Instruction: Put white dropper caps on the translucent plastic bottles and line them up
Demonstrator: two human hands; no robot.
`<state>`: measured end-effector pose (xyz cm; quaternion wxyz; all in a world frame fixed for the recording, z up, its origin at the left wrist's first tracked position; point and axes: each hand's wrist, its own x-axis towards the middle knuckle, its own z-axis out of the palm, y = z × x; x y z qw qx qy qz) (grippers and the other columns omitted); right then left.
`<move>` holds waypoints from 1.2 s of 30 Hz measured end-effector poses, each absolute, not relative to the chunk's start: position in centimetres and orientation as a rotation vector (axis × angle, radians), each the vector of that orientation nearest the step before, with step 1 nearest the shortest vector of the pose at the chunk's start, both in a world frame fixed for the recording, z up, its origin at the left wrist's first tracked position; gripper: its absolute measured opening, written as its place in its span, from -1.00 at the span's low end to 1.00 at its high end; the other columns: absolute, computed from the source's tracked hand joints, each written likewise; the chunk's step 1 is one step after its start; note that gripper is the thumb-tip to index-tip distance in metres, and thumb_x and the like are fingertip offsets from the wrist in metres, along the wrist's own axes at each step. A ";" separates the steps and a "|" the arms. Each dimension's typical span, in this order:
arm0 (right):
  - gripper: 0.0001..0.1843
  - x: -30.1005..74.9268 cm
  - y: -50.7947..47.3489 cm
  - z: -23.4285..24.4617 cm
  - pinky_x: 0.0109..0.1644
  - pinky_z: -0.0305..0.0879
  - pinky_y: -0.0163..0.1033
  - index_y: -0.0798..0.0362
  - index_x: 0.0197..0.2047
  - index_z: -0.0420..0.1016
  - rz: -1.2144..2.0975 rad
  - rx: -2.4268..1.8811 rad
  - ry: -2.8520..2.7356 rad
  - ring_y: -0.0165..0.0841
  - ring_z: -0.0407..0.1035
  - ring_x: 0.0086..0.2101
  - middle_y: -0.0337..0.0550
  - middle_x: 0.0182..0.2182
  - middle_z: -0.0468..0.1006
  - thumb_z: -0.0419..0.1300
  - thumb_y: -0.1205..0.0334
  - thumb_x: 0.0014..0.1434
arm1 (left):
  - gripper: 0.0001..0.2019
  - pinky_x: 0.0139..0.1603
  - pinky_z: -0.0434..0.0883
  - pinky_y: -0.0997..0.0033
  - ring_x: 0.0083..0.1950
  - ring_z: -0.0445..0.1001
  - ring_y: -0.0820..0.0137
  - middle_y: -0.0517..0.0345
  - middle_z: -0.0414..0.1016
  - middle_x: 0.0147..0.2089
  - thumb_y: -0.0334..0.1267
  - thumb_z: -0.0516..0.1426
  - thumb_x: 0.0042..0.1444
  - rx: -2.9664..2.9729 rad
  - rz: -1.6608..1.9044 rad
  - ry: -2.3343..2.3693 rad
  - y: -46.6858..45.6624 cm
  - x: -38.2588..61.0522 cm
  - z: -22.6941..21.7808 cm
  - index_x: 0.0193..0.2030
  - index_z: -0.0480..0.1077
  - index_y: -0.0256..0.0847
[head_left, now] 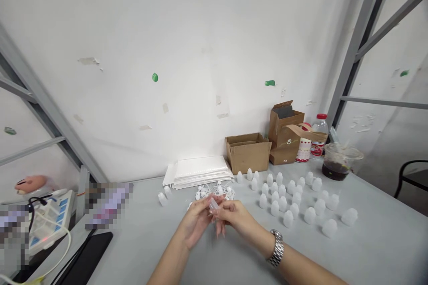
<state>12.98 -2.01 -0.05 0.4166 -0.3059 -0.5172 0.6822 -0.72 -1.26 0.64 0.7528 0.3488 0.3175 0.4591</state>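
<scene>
Over the middle of the table, my left hand (195, 220) and my right hand (234, 214) meet around a small translucent plastic piece (214, 205). Fingers of both hands are closed on it, and they cover part of its shape. A wristwatch is on my right wrist. Just beyond my fingers lies a pile of small white plastic parts with thin white cords (228, 190), partly hidden by the hands. To the right stand several frosted white dome-topped pieces (282, 203) in loose rows. A few similar white pieces (162, 199) lie to the left.
Flat white packets (200, 170) are stacked by the wall, beside an open cardboard box (249, 153). A brown paper bag (286, 136), a red-capped bottle (320, 136) and a bowl of dark liquid (336, 164) stand back right. At left are a power strip (53, 218) and a black slab (88, 260).
</scene>
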 end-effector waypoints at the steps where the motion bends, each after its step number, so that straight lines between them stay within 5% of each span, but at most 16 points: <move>1: -0.66 13.0 -2.1 0.0 -0.60 0.15 -0.39 0.15 -0.61 0.36 1.765 -0.722 -1.251 -0.49 0.27 -0.71 -0.24 -0.74 0.44 0.22 0.04 -0.07 | -0.79 -0.17 0.37 0.30 -0.19 0.47 0.26 -0.05 0.53 -0.17 -0.20 0.14 0.00 0.752 1.005 0.684 -1.3 -0.8 0.7 -0.34 0.49 -0.31; 6: -0.66 13.1 -2.4 0.2 -0.57 0.13 -0.41 0.21 -0.53 0.43 1.891 -0.625 -1.150 -0.53 0.28 -0.69 -0.17 -0.69 0.49 0.20 0.05 -0.02 | -0.77 0.05 0.27 0.36 -0.01 0.40 0.27 -0.03 0.54 -0.19 -0.21 0.15 0.00 0.747 1.026 0.682 -1.3 -0.9 0.9 -0.28 0.49 -0.33; 11: -0.60 12.9 -2.1 -0.3 -0.58 0.15 -0.38 0.15 -0.58 0.36 1.731 -0.732 -1.286 -0.50 0.27 -0.70 -0.23 -0.72 0.45 0.19 -0.06 -0.05 | -0.80 -0.06 0.35 0.38 -0.03 0.42 0.27 -0.05 0.53 -0.15 -0.27 0.15 -0.01 0.683 1.021 0.743 -1.3 -0.7 0.7 -0.27 0.48 -0.32; 17: -0.71 12.8 -2.7 -0.9 -0.50 0.19 -0.34 0.08 -0.58 0.28 1.052 -1.137 -1.705 -0.44 0.30 -0.63 -0.25 -0.69 0.43 0.07 0.12 0.10 | -0.79 -0.06 0.34 0.35 -0.05 0.43 0.26 -0.09 0.50 -0.09 -0.30 0.15 -0.03 0.696 0.998 0.767 -1.2 -0.7 0.4 -0.25 0.48 -0.34; 23: -0.85 12.9 -3.1 -2.2 -0.31 0.26 -0.16 0.13 -0.35 0.37 0.224 -1.212 -1.952 -0.22 0.36 -0.38 0.04 -0.44 0.50 0.00 0.29 0.11 | -0.73 -0.02 0.27 0.33 -0.06 0.44 0.22 -0.08 0.54 -0.16 -0.25 0.22 -0.12 0.859 1.078 0.856 -1.6 0.0 0.8 -0.25 0.51 -0.32; 26: -0.83 13.0 -2.8 -1.7 -0.36 0.25 -0.22 0.10 -0.42 0.34 0.487 -1.205 -1.860 -0.31 0.34 -0.46 -0.11 -0.54 0.46 0.02 0.21 0.13 | -0.71 0.04 0.24 0.29 -0.05 0.42 0.23 -0.07 0.54 -0.16 -0.22 0.23 -0.12 0.835 1.112 0.808 -1.9 0.3 0.9 -0.22 0.50 -0.30; 30: -0.68 13.3 -2.1 -0.3 -0.53 0.17 -0.34 0.09 -0.49 0.30 1.250 -1.012 -1.579 -0.46 0.25 -0.64 -0.33 -0.69 0.34 0.11 -0.01 0.05 | -0.68 -0.02 0.27 0.30 -0.11 0.44 0.27 -0.05 0.53 -0.15 -0.13 0.15 -0.02 0.748 1.088 0.712 -1.8 0.2 0.8 -0.17 0.47 -0.27; 36: -0.61 13.2 -1.9 0.3 -0.58 0.07 -0.38 0.10 -0.58 0.28 1.719 -0.743 -1.348 -0.52 0.21 -0.71 -0.34 -0.75 0.36 0.22 -0.07 -0.09 | -0.68 -0.23 0.28 0.43 -0.26 0.44 0.36 0.00 0.54 -0.29 -0.12 0.15 -0.01 0.770 1.070 0.709 -1.4 -0.3 0.8 -0.17 0.47 -0.29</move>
